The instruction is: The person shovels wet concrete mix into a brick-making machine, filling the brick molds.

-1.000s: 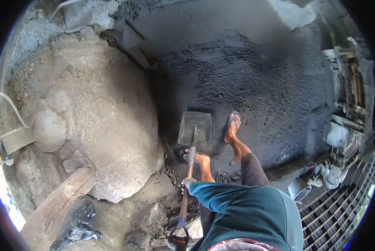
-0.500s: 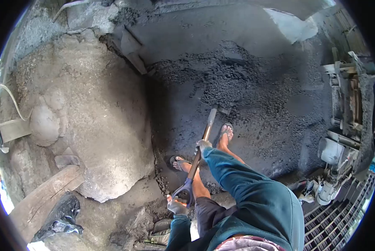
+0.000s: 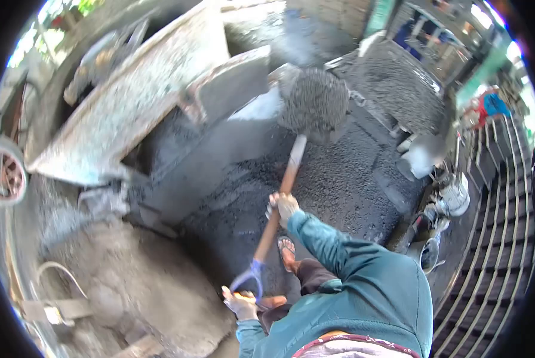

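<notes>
Looking hefty, that load on the shovel, upper center; left hand is gripping the handle, right hand clutching mid-shaft, good spots imo.

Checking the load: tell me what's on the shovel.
A heap of grey, grainy material sits on the shovel. It covers the blade, whose surface can't be seen.

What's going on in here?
A person in a teal top is holding a shovel with both hands. The left hand grips the blue handle at the near end; the right hand is around the shaft. Gray, gravelly mix covers the shovel's far end, and more gritty material lies on the floor.
</notes>
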A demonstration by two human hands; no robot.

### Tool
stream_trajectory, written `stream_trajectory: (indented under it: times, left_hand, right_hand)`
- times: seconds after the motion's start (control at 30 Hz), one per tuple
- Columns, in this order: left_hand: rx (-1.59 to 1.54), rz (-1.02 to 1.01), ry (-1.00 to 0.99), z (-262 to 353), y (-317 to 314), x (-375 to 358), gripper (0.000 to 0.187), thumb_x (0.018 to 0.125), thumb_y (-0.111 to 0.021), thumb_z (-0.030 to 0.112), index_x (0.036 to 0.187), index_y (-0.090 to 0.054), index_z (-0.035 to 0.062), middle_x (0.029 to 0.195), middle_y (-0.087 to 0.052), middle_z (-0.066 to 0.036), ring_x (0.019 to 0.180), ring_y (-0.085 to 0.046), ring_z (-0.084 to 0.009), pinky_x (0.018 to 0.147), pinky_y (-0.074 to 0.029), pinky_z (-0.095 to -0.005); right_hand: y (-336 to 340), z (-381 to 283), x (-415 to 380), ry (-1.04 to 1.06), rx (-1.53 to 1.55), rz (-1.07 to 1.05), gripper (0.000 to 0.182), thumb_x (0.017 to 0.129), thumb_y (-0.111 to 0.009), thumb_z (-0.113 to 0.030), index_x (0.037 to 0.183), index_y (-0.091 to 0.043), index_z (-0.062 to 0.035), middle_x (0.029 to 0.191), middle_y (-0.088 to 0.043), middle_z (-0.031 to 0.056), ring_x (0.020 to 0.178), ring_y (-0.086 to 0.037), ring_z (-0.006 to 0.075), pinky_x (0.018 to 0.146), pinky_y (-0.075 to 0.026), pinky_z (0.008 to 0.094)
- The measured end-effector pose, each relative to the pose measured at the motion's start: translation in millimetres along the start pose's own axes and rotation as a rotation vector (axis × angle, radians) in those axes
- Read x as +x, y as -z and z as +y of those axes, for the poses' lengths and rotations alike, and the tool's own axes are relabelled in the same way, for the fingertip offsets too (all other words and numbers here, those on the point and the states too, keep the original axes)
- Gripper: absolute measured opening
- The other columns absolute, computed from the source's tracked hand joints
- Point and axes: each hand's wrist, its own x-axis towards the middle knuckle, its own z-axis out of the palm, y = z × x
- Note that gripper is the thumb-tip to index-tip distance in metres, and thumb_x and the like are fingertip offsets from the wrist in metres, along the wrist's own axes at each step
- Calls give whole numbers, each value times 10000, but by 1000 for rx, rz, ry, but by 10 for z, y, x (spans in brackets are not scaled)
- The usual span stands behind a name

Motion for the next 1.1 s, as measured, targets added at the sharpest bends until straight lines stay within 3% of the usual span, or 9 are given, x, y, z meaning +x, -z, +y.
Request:
stream_trajectory:
  times: [0.17,0.23,0.3,0.37,0.5,0.6,0.77,0.87,1.1]
  left_hand:
    - [30,-674,-665,1200,-2134,-1164,352,972,-562,376,757,-545,99,584,-496,-8,454,-480,-142,439,-402,-307]
    - [190,-860,-1086,1356,-2743,-1718,202,914,-614,246,808,-605,74,615,-535,-32,505,-541,-165,487,-431,-327]
    - [269,-896,-2002,1327,-3211,-2332,182,859,-718,226,876,-653,57,675,-587,-65,606,-609,-217,559,-460,-367]
    - [301,-1187,-2192,1059,-3499,-2642,266,774,-801,265,840,-627,75,719,-599,-86,675,-620,-268,639,-479,-417]
    - [961,-1600,-2173,89,-3366,-2494,334,724,-799,340,733,-550,118,687,-567,-55,668,-600,-269,722,-486,-474]
    - [755,-1487,-2137,-222,-2809,-2180,323,736,-782,397,787,-616,125,736,-611,-50,713,-628,-275,844,-499,-482]
    - [1213,-1447,-1772,205,-1727,-1707,324,623,-835,324,856,-696,146,853,-686,-40,912,-661,-303,1046,-448,-487]
    - [1105,-1418,-1738,744,-1117,-1779,290,586,-835,225,787,-663,106,765,-651,-66,792,-648,-304,912,-496,-478]
    - [1430,-918,-1805,1525,401,-2620,278,641,-754,306,720,-631,70,741,-622,-82,780,-637,-300,864,-498,-473]
  right_hand:
    - [-1341,-2212,80,370,220,-278,232,1031,-447,-208,823,-508,-127,692,-528,30,573,-505,235,607,-476,435]
    - [-1431,-2959,142,492,296,-436,125,966,-477,-155,864,-537,-113,679,-533,26,575,-525,223,618,-501,429]
    - [-1305,-3647,57,498,422,-401,34,900,-508,-125,886,-530,-104,684,-532,22,587,-531,207,608,-510,413]
    - [-988,-3990,-341,592,463,-408,77,839,-551,-106,913,-528,-111,685,-524,15,586,-545,194,636,-533,376]
    - [350,-4038,-425,699,170,-242,72,898,-556,-170,927,-533,-109,744,-550,20,638,-567,190,634,-543,398]
    - [320,-3588,-972,707,90,-170,209,907,-639,-170,1077,-540,-101,756,-571,49,617,-600,208,595,-556,413]
    - [-113,-2695,-1600,569,73,-332,431,849,-751,-158,1210,-523,-100,827,-616,80,724,-653,240,686,-562,464]
    - [-357,-2058,-1742,463,129,-652,431,820,-791,-179,1197,-585,-135,909,-649,55,828,-647,227,783,-541,449]
    - [-644,-394,-1955,74,205,-377,257,835,-726,-174,1054,-599,-126,860,-639,20,791,-621,205,761,-530,413]
